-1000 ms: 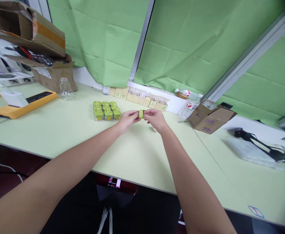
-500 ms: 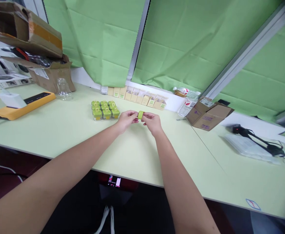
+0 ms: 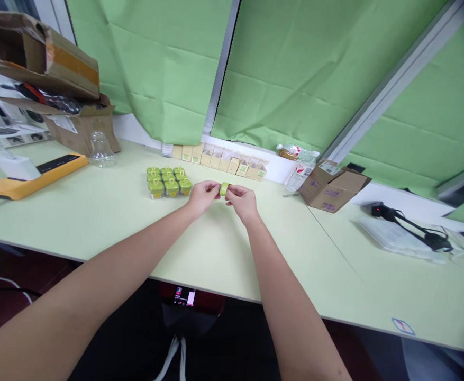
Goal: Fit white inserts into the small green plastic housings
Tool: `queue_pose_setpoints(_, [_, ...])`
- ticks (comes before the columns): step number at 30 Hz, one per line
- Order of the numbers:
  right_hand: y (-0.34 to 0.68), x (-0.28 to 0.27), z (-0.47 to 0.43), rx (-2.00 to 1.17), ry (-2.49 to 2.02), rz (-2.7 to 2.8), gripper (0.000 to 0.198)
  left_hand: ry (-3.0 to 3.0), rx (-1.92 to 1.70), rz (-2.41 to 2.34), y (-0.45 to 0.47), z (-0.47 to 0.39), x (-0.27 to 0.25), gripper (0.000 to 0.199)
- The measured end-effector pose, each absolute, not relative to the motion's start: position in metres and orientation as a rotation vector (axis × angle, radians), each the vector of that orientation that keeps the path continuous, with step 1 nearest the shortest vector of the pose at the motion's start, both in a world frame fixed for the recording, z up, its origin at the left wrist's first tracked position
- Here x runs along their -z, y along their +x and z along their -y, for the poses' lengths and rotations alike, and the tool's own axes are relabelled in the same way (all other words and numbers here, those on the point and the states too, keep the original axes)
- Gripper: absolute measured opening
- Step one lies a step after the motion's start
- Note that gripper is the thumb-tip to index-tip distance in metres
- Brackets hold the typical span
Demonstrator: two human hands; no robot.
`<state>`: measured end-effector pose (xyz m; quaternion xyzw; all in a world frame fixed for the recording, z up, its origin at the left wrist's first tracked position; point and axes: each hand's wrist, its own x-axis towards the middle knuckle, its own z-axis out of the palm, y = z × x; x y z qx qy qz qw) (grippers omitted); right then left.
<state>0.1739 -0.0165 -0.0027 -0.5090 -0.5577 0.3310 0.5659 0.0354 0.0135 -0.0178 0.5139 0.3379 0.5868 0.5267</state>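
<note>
My left hand (image 3: 202, 194) and my right hand (image 3: 243, 201) meet above the pale green table (image 3: 108, 211), and together they pinch a small green cap-like piece (image 3: 224, 189) between their fingertips. Just left of my hands stands a block of several small jars with green lids (image 3: 167, 182). Behind them, along the wall, runs a row of small cream cartons (image 3: 219, 159).
An open cardboard box (image 3: 330, 186) and a lying plastic bottle (image 3: 300, 168) are at the right. A yellow power strip (image 3: 33, 175), a clear glass flask (image 3: 100, 148) and stacked cardboard boxes (image 3: 57, 79) sit at the left. A black cable on a clear bag (image 3: 410, 233) lies far right.
My hands still hold the green piece between them. The view has drifted slightly, so everything sits a little lower left in the picture.
</note>
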Motion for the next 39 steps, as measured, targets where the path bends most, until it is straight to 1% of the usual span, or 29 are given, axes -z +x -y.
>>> queue_pose_setpoints(7, [0.175,0.004,0.015,-0.818,-1.051,1.306,0.039,1.264,-1.433,-0.801,0.035,-0.017,0.020,0.009])
queue_pose_setpoints(12, [0.174,0.006,0.014,-0.882,-1.034,1.261,0.045,1.324,-1.419,-0.773,0.033,-0.018,0.019,0.009])
queue_pose_setpoints(24, [0.167,-0.002,0.020,-0.868,-1.134,1.196,0.048,1.243,-1.403,-0.729,0.030,-0.011,0.005,0.011])
queue_pose_setpoints(32, [0.164,-0.008,0.025,-1.000,-1.027,1.095,0.046,1.197,-1.325,-0.709,0.030,-0.008,0.003,0.011])
queue_pose_setpoints(35, [0.163,-0.009,0.026,-1.006,-0.996,1.077,0.043,1.216,-1.278,-0.708,0.030,-0.007,0.003,0.010])
queue_pose_setpoints(39, [0.164,-0.008,0.025,-0.990,-0.989,1.104,0.044,1.253,-1.300,-0.719,0.030,-0.007,0.003,0.012])
